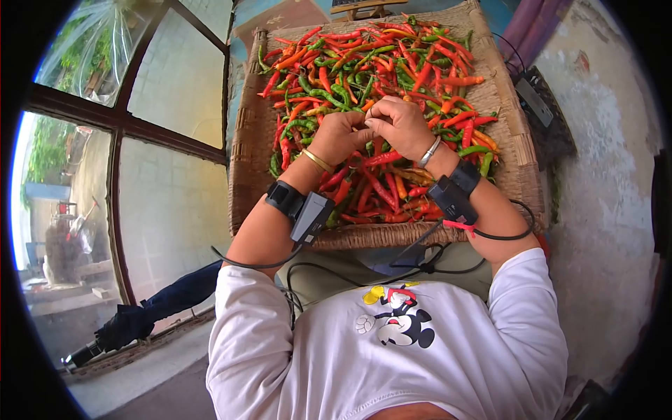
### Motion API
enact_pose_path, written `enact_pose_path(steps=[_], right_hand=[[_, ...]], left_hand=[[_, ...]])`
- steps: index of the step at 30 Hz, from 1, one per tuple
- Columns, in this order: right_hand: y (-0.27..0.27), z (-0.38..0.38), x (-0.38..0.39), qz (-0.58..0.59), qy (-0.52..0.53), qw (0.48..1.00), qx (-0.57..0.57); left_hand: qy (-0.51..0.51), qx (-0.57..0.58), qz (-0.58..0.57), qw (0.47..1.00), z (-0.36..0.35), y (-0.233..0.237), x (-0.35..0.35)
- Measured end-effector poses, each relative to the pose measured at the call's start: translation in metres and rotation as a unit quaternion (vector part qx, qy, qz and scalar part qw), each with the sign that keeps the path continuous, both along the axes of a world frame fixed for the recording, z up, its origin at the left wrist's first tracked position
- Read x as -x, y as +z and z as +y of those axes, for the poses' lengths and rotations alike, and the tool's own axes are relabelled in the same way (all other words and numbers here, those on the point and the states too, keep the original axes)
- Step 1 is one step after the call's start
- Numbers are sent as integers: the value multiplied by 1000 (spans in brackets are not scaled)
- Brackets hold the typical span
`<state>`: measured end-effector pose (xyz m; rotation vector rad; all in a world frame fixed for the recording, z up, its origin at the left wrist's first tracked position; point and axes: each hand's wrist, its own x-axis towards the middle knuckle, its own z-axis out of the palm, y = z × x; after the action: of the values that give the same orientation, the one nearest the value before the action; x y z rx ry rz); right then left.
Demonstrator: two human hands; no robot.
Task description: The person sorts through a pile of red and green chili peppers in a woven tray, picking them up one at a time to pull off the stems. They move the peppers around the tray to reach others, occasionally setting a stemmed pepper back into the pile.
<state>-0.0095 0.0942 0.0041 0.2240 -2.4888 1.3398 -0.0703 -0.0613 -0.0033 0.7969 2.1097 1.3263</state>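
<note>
Red, orange and green chili peppers (392,178) lie in a heap across a woven tray (250,150) in front of me. Over the middle of the heap, my left hand (339,138) and my right hand (402,127) meet with their fingertips pinched together. Both are closed. Whatever sits between the fingers is hidden or too small to name. Peppers lie right below and around both hands. A gold bangle circles the left wrist, a silver one the right.
A dark-framed window (119,129) stands close on the left, with a folded dark umbrella (161,308) leaning below it. The worn wall (602,161) runs along the right. Black cables (364,276) trail from the wrist-worn devices across my lap. A small wooden stool (367,8) is beyond the tray.
</note>
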Motion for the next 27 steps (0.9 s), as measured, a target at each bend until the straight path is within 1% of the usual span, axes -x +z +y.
enact_pose_path(steps=[1,2,3,4,6,7,8,9,10,11,12,13,14,16,18,19,20,21,22,23,24,25,26,27], right_hand=[[1,0,0,0,-1,1000,1],[1,0,0,33,-2,999,-6],[1,0,0,66,-3,998,-13],[0,0,0,66,-2,998,-14],[-1,-2,1,47,6,992,114],[1,-2,0,47,7,992,113],[4,-1,0,-16,11,971,237],[6,0,-1,-79,14,931,355],[5,2,-1,-80,14,931,355],[3,5,-1,-106,35,881,460],[0,9,-1,-132,56,817,559],[-3,11,1,-156,83,793,584],[-6,13,1,-157,83,793,583],[-3,14,0,-256,2,739,623],[-13,19,3,-263,-1,742,616],[-15,21,3,-269,-4,777,569],[-16,21,3,-274,-6,809,519],[-17,20,3,-275,-6,809,520],[-18,19,4,-285,1,823,491],[-18,18,4,-295,7,836,462],[-17,16,4,-295,7,836,462],[-16,14,5,-296,13,856,424],[-16,12,4,-297,18,874,384],[-16,10,3,-297,17,874,384]], left_hand=[[-11,-25,5,1000,1,-5,2],[-22,-52,11,998,1,-8,3],[-22,-52,11,998,0,-8,3],[-23,-31,19,999,-1,-8,3],[-24,-11,27,999,-1,-6,3],[-27,-13,5,1000,-1,-4,3],[-30,-15,-17,999,-1,-2,3],[-30,-15,-17,999,-2,4,3],[-43,-47,-72,995,-2,10,3],[-56,-80,-126,987,-3,16,4],[-55,-81,-126,987,-5,20,4],[-51,-103,-175,978,-7,24,6],[-47,-125,-224,965,-10,26,8],[-50,-141,-239,959,-17,25,21],[90,-252,-270,925,-19,27,31],[191,-323,-256,891,-15,30,33],[191,-322,-256,891,-16,27,37],[225,-197,-119,947,-21,20,43],[251,-65,23,966,-26,12,49],[195,54,217,955,-31,0,55],[195,54,217,955,-29,5,49],[43,80,225,970,-24,15,36],[-109,104,226,962,-20,20,25],[-110,104,225,963,-19,19,18]])
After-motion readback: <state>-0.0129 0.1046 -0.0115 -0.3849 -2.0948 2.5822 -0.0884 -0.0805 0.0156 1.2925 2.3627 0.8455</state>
